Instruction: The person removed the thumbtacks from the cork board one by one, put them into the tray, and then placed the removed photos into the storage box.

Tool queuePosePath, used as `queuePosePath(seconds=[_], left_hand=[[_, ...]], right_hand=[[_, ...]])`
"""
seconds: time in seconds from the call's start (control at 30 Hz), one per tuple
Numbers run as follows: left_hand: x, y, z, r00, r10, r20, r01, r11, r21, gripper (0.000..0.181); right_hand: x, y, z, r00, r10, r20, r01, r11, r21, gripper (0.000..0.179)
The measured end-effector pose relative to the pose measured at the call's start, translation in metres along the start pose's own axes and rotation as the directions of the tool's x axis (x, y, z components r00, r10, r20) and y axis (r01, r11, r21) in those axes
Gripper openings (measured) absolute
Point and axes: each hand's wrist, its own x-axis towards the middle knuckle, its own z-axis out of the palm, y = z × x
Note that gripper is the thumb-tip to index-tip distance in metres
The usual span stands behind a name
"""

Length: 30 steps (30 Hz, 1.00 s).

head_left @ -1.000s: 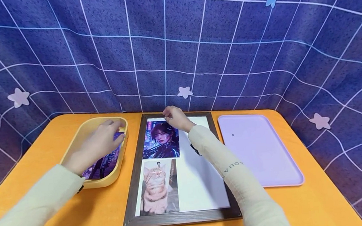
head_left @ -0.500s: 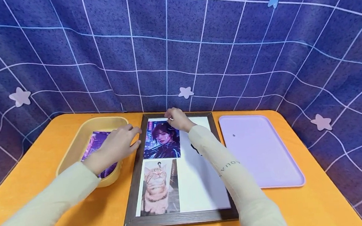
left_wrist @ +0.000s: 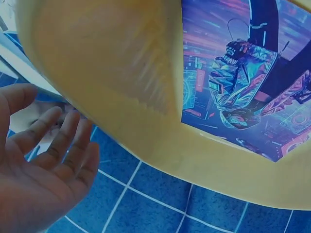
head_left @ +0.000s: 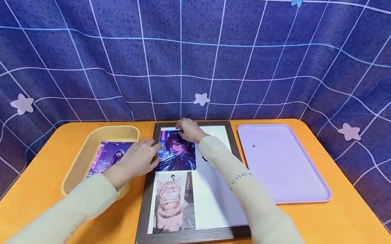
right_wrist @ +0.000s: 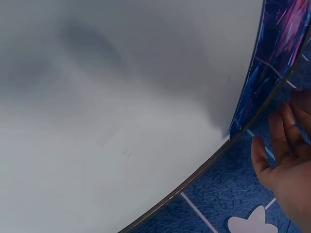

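Note:
A dark-framed whiteboard (head_left: 219, 197) lies on the orange table. On its upper left sits a print of an armed figure (head_left: 175, 156); a cat photo (head_left: 170, 209) with a small round magnet (head_left: 173, 177) is below. My right hand (head_left: 191, 131) has bent fingers at the armed-figure print's top edge; whether they pinch anything is hidden. My left hand (head_left: 139, 160) reaches over the board's left edge, fingertips by that print's left side. In the left wrist view its fingers (left_wrist: 68, 141) are loosely extended, holding nothing. The right wrist view shows several fingers (right_wrist: 279, 131) bent beside the frame.
At left stands a yellow basin (head_left: 80, 159) with a purple city print (head_left: 109, 156) in it. A lilac tray (head_left: 290, 168) lies at right, bearing a small dark piece (head_left: 254, 146). A blue gridded curtain (head_left: 161, 55) hangs behind the table.
My left hand has moved right, out of the yellow basin, to the armed-figure print's left edge. The right hand stays at its top edge, with only a slight shift.

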Motion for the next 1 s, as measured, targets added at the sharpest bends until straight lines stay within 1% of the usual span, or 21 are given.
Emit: queuePosePath(seconds=[0.13,0.27,0.5,0.6,0.73,0.87,1.0], left_hand=[[0.002,0.002,0.002,0.999,0.017,0.028,-0.017,1.000,0.019,0.029],[0.004,0.004,0.004,0.999,0.040,0.031,-0.041,0.999,0.023,0.028],[0.011,0.007,0.008,0.995,0.074,0.061,-0.076,0.996,0.035,0.027],[0.014,0.008,0.010,0.994,0.087,0.070,-0.091,0.994,0.056,0.027],[0.018,0.010,0.015,0.989,0.090,0.115,-0.101,0.990,0.096,0.031],[0.022,0.011,0.020,0.983,0.086,0.161,-0.105,0.988,0.116,0.035],[0.023,0.012,0.023,0.982,0.092,0.164,-0.113,0.986,0.120,0.034]], right_hand=[[0.002,-0.002,0.003,1.000,-0.012,0.009,0.012,0.999,-0.034,0.024],[0.004,-0.004,0.005,1.000,-0.027,0.010,0.028,0.998,-0.049,0.024],[0.009,-0.005,0.010,1.000,-0.019,0.019,0.021,0.995,-0.095,0.023],[0.010,-0.004,0.013,0.999,-0.024,0.021,0.027,0.994,-0.108,0.023],[0.012,-0.003,0.016,1.000,-0.022,0.019,0.023,0.994,-0.107,0.023],[0.013,-0.005,0.017,1.000,-0.008,0.021,0.010,0.995,-0.096,0.023],[0.014,-0.008,0.016,0.999,0.004,0.034,-0.001,0.996,-0.088,0.024]])
